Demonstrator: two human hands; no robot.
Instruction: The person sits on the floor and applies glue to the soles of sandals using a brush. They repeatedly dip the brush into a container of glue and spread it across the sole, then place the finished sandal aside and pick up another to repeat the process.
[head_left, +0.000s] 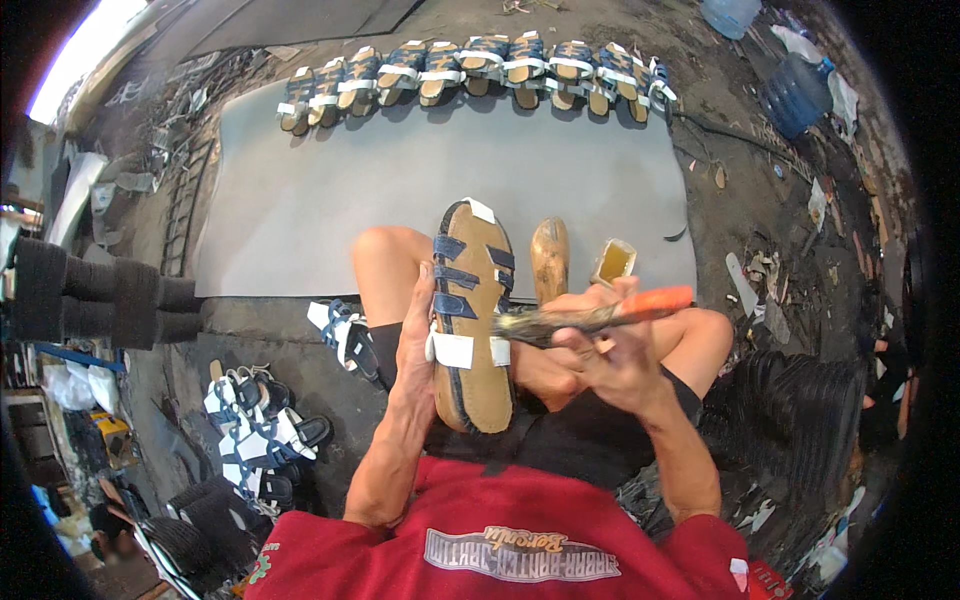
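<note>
Sole side up, a sandal (480, 370) stands lengthwise in front of me, its tan underside facing me. Dark blue straps and white strips fold over its edges. My left hand (415, 330) is closed on its left edge, the thumb along the side. My right hand (615, 360), a little blurred, grips a brush (560, 322) with an orange-red handle end. The bristle tip touches or hovers just over the middle of the underside; I cannot tell which. Beyond my right hand are a wooden shoe last (549, 255) and a small open container (614, 262) of amber liquid.
A grey mat (440, 160) spreads before my crossed legs, with a row of strapped sandals (440, 72) along its far edge. More sandals (260, 430) lie piled at my left. Dark ribbed sheets (790, 430) and scraps lie at right, near a blue water jug (797, 98).
</note>
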